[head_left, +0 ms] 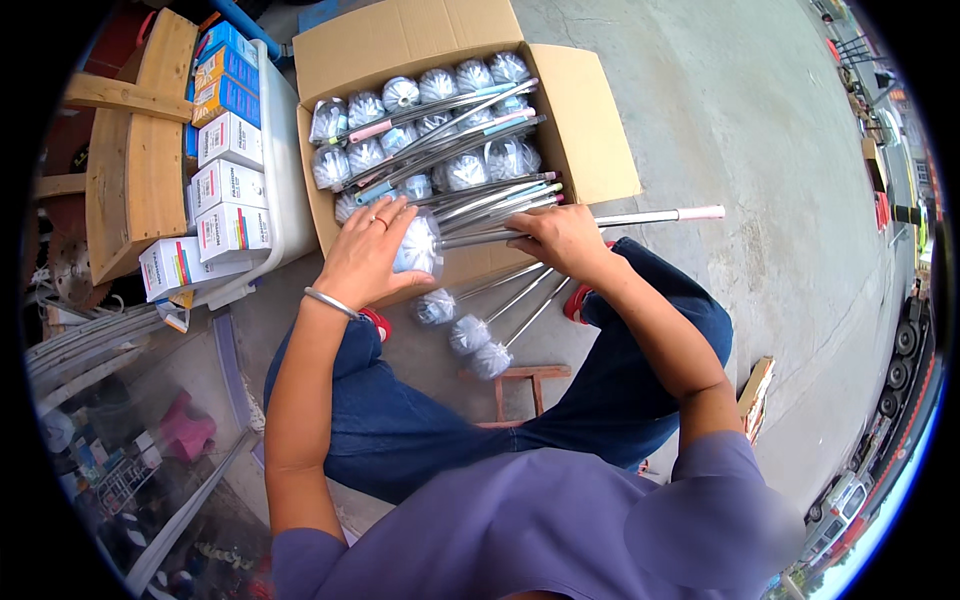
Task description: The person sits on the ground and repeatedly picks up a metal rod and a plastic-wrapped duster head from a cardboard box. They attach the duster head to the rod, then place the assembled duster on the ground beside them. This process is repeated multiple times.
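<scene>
Between my two hands lies a long-handled brush (418, 246) with a round white head in clear plastic. My left hand (366, 252) is closed around the head from its left side. Farther right, my right hand (562, 240) grips the metal handle, and a pink-tipped rod (665, 215) sticks out past it. Both hands are over the near edge of an open cardboard carton (405, 40). Inside it, several similar wrapped brush heads (465, 170) sit in rows, with metal handles (440, 140) lying across them. Some handles end in pink, blue or green.
Three more wrapped brushes (470, 335) stand or lean between my feet, above a small reddish wooden frame (530, 372). Left of the carton, a white tub (282, 130) holds several small boxes (232, 230). Wooden boards (150, 130) rise beyond it. Concrete floor (720, 110) stretches right.
</scene>
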The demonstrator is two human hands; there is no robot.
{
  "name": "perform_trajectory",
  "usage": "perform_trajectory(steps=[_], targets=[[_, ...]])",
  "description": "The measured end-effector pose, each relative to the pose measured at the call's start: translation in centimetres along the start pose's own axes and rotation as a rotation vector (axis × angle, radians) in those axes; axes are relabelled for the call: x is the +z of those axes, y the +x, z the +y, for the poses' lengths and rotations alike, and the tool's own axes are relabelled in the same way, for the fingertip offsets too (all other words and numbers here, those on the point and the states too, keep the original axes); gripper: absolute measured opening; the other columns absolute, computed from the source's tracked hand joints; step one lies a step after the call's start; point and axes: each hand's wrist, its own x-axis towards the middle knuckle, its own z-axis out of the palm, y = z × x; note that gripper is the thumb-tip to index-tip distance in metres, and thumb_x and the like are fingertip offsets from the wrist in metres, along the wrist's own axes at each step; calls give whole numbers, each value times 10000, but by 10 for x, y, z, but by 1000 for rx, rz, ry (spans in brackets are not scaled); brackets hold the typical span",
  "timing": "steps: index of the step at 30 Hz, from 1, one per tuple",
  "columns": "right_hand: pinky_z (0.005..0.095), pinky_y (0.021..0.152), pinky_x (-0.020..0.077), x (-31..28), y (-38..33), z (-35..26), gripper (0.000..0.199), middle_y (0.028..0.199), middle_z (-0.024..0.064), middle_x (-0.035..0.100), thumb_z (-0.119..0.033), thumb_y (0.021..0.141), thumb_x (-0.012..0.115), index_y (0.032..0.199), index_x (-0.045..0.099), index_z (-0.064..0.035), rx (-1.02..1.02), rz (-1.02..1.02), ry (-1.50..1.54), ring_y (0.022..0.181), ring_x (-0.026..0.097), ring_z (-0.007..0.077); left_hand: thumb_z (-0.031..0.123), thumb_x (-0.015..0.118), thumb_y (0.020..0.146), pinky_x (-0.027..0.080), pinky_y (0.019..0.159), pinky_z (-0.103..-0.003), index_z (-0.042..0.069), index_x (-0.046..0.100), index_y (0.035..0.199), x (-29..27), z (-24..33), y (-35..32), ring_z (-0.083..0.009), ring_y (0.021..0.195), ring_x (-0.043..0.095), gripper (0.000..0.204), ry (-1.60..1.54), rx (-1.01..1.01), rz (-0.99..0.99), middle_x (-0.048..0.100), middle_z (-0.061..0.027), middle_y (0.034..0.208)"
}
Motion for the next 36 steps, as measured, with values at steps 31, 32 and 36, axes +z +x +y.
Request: perform_trajectory(steps=[31,32,36], targets=[[215,519,362,-85,-49,88,364,630,-24,538,-343,796,709,925,684,-3,577,-201,989,568,438,72,587,614,737,416,379,-340,122,602,681,4,-4,3,-242,438,575,469,321,-118,321,540,-61,457],[220,509,357,-80,-49,88,361,628,-23,530,-340,803,701,922,682,0,536,-211,918,565,438,70,586,615,737,419,379,-342,117,582,661,10,-4,3,-245,439,577,477,284,-136,266,541,-63,458],[343,584,448,-53,-34,77,245,687,94,624,-281,809,668,924,678,-65,195,-349,82,653,597,222,535,605,777,465,449,-375,65,545,686,36,27,10,-297,528,607,482,54,-163,8,597,-120,589]])
